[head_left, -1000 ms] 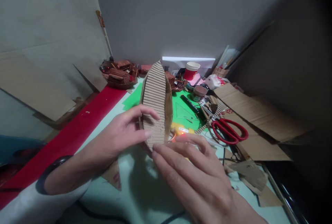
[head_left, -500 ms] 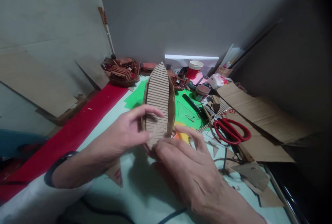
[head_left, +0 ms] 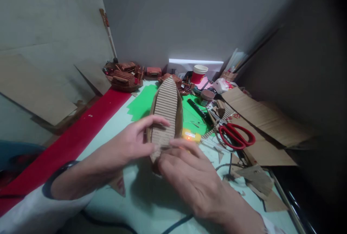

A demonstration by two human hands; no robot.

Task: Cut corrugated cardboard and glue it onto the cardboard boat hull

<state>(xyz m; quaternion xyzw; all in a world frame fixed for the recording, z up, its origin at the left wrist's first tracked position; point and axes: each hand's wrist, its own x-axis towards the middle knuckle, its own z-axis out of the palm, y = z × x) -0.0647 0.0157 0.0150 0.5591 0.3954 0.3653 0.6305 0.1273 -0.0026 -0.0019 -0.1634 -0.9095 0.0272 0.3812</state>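
Observation:
A small cardboard boat (head_left: 166, 104) with a ribbed corrugated deck points away from me, held just over the pale table. My left hand (head_left: 135, 138) grips its left side near the close end, thumb and forefinger lying over the deck. At the boat's near right corner, my right hand (head_left: 189, 169) is closed with its fingers bent against the hull and the forefinger reaching over the deck edge. Part of that end is hidden by the right hand. A yellow glue gun (head_left: 192, 135) with a small orange light lies just beyond it.
Red-handled scissors (head_left: 235, 136), a black marker (head_left: 199, 111) and cardboard scraps (head_left: 256, 178) lie to the right. Brown model boats (head_left: 123, 77) stand at the back, near a red-and-white cup (head_left: 200, 74). Cardboard sheets (head_left: 267, 118) overlap at the right edge. A dark cord (head_left: 108, 221) crosses the front.
The boat's far tip has dropped lower in view. My right forefinger has moved left onto the deck edge, uncovering more of the yellow glue gun. The left hand keeps its hold.

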